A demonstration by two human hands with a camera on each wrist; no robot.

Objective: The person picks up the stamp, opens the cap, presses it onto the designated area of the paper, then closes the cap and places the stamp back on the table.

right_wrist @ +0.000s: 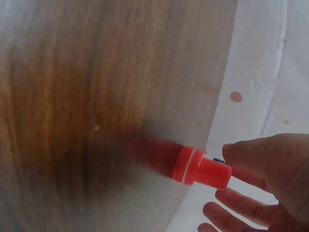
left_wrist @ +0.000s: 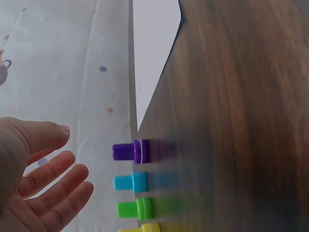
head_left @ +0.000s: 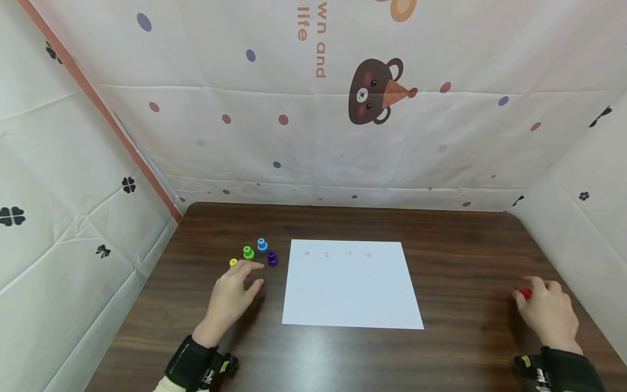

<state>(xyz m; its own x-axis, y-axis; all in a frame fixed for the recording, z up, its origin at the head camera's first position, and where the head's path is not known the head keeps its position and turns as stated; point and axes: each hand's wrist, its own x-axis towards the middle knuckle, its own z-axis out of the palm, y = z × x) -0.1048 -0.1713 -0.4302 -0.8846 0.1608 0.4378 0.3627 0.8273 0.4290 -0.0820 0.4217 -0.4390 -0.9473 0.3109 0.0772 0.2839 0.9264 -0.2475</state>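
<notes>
My left hand (head_left: 231, 296) hovers beside a cluster of small stamp-like pegs, thumb and fingers apart and holding nothing. In the left wrist view stand a purple peg (left_wrist: 131, 152), a light blue peg (left_wrist: 130, 182), a green peg (left_wrist: 134, 209) and a partly cut-off yellow peg (left_wrist: 141, 228). At the far right, my right hand (head_left: 551, 313) is around a red peg (right_wrist: 200, 167) of the same shape, which stands upright on the table. Its thumb lies right at the knob's top, the fingers loosely curved behind it.
A white sheet of paper (head_left: 350, 288) lies mid-table, with several small faint reddish marks along its far edge. The dark wooden table (head_left: 465, 305) is bordered by a white patterned cloth (head_left: 313, 141) at the back and both sides.
</notes>
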